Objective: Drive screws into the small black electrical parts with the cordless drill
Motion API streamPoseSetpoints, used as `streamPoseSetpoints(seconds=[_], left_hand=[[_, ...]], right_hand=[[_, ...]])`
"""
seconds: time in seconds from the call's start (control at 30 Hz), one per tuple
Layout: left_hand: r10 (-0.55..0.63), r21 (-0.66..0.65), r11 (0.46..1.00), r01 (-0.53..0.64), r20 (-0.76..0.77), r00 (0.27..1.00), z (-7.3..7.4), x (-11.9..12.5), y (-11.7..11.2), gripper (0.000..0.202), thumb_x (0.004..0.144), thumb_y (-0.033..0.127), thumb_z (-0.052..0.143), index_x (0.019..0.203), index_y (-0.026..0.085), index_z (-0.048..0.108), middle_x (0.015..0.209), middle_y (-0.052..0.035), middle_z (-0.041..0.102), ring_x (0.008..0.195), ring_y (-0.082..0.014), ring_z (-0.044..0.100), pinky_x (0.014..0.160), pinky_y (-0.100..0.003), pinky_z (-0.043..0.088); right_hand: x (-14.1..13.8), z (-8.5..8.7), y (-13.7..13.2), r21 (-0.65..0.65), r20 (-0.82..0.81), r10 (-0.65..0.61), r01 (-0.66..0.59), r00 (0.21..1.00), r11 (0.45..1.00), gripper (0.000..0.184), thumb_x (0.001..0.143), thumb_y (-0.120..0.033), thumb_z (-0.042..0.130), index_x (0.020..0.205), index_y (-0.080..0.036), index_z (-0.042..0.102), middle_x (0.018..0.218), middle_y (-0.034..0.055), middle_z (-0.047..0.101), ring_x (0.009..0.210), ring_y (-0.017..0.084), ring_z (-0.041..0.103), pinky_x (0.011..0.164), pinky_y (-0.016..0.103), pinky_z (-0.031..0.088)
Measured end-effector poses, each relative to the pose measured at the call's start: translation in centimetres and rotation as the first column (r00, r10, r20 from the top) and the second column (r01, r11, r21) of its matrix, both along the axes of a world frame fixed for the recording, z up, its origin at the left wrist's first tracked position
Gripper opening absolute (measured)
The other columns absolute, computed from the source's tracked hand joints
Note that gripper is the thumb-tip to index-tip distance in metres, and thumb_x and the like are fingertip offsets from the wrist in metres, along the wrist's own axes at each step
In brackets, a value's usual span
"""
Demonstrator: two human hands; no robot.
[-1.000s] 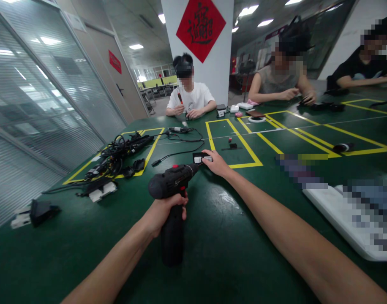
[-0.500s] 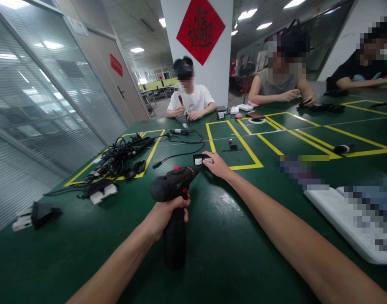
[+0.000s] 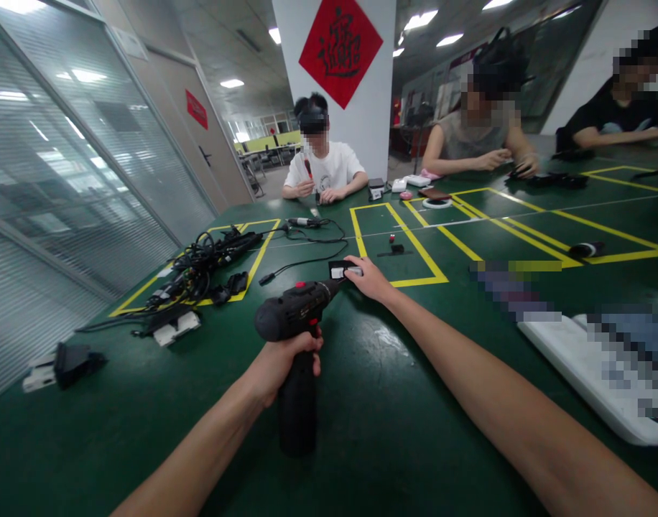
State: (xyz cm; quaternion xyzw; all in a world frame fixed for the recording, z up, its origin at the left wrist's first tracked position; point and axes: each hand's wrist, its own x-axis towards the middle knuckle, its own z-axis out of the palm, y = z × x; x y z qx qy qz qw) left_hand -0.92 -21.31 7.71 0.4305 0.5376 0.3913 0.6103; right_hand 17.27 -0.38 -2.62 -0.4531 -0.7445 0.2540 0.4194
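My left hand (image 3: 281, 362) is wrapped round the grip of a black cordless electric screwdriver (image 3: 295, 337), whose tip points away toward a small black part with a white label (image 3: 340, 271). My right hand (image 3: 368, 278) reaches far forward and pinches that small part against the green table (image 3: 361, 402), holding it just at the screwdriver's tip.
A tangle of black cables and adapters (image 3: 205, 266) lies at the left in a yellow-taped box. A black and white adapter (image 3: 62, 362) sits near the left edge. A white tray (image 3: 603, 373) is at the right. Three other people sit at the far side.
Almost nothing has moved; the view has shifted slightly and both hands keep their hold.
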Motion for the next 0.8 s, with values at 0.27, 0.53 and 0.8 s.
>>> streamPoseSetpoints(seconds=[0.27,0.53,0.8], left_hand=[[0.028,0.0,1.0,-0.028,-0.006,1.0,0.32,0.26,-0.09,0.022,0.066,0.022,0.062,0.085,0.013,0.058,0.073,-0.0008,0.058,0.048,-0.0103,0.055,0.049,-0.025,0.04],[0.007,0.01,1.0,-0.007,0.005,1.0,0.07,0.07,-0.01,0.019,0.066,0.021,0.061,0.083,0.013,0.057,0.072,0.0002,0.057,0.049,-0.0102,0.055,0.051,-0.024,0.041],[0.007,0.005,1.0,-0.007,-0.003,1.0,0.05,0.07,0.04,0.02,0.065,0.021,0.061,0.083,0.013,0.058,0.073,-0.0005,0.057,0.048,-0.0103,0.056,0.05,-0.024,0.041]], right_hand=[[0.0,0.11,-0.04,-0.016,-0.008,0.001,-0.002,1.0,1.0,0.042,0.086,-0.03,0.054,0.127,-0.021,0.06,0.112,0.0079,0.053,0.102,0.02,0.058,0.1,0.033,0.042],[0.05,0.07,0.02,-0.017,0.003,0.005,-0.005,1.0,1.0,0.041,0.087,-0.031,0.054,0.126,-0.022,0.061,0.114,0.008,0.054,0.104,0.021,0.058,0.1,0.034,0.042],[-0.04,-0.29,0.26,0.003,0.002,-0.003,0.003,1.0,1.0,0.043,0.087,-0.031,0.054,0.128,-0.02,0.06,0.113,0.0081,0.054,0.104,0.021,0.058,0.101,0.033,0.042]])
